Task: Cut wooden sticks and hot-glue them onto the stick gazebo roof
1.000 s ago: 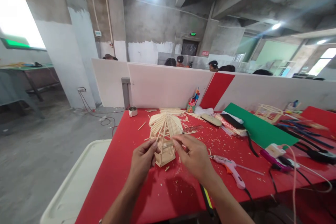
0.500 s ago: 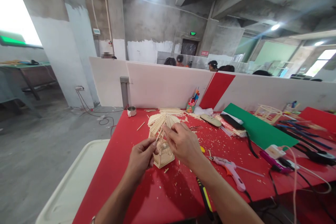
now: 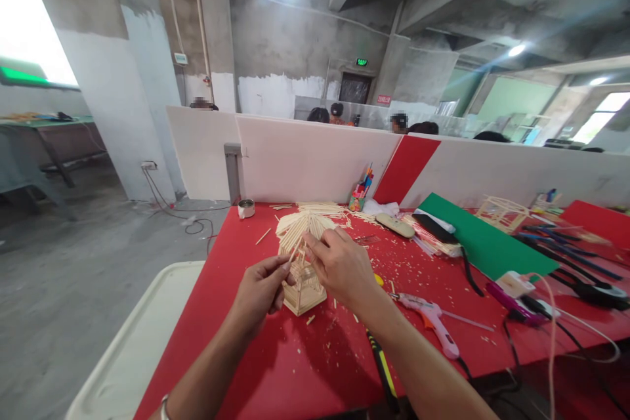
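A small pavilion model [image 3: 306, 298] made of thin pale wooden sticks stands upright on the red table, its pointed stick roof [image 3: 306, 222] above an open railed base. My left hand [image 3: 263, 285] pinches the lower end of a wooden stick [image 3: 296, 248] in front of the roof. Across from it, my right hand [image 3: 339, 262] has its fingers closed at the upper end of that same stick, close to the roof's edge. Whether the stick touches the roof cannot be made out. Part of the model lies hidden behind both hands.
A pink glue gun [image 3: 430, 321] lies right of my right forearm, near a yellow-black handled tool [image 3: 381, 364]. Loose sticks [image 3: 322, 210] and a pen cup [image 3: 359, 197] are at the back. A green board [image 3: 492, 243] and a power strip [image 3: 514, 305] occupy the right side.
My left hand has shifted slightly left and its wrist has turned a little, showing more of a bracelet. The right hand stays nearly in place; both still hold the stick.
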The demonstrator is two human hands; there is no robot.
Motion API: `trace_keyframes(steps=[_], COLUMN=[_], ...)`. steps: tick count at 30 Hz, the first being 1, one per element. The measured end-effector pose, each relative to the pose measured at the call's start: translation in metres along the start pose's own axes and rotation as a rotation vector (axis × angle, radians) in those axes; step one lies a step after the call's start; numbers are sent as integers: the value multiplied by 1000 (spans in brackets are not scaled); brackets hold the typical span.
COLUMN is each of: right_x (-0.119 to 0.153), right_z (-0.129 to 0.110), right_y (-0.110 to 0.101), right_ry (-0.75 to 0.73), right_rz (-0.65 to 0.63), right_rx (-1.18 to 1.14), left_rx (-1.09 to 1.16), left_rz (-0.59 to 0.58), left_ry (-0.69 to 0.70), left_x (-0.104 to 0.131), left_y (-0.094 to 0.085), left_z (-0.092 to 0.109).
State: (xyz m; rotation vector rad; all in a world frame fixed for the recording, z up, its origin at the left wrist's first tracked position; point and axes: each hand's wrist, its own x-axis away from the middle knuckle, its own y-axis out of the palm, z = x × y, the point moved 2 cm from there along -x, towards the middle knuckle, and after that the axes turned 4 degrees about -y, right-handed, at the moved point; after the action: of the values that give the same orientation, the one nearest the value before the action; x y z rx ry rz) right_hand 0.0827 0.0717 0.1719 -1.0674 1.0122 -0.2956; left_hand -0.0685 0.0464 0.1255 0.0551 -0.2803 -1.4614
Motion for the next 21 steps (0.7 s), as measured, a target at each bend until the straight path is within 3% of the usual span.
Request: trace_keyframes(steps=[10,21], right_x=[-2,-2], right_z=[0,-1], right_y=[2,2], right_ry=[-15,-20], right_rz=[-12,-17], right_rx=[35,50], left_rx=[-47,-89], left_rz=[-2,46], left_ry=[-8,93], left_x=[-4,-11], left_y=[-4,-3], left_z=[5,8])
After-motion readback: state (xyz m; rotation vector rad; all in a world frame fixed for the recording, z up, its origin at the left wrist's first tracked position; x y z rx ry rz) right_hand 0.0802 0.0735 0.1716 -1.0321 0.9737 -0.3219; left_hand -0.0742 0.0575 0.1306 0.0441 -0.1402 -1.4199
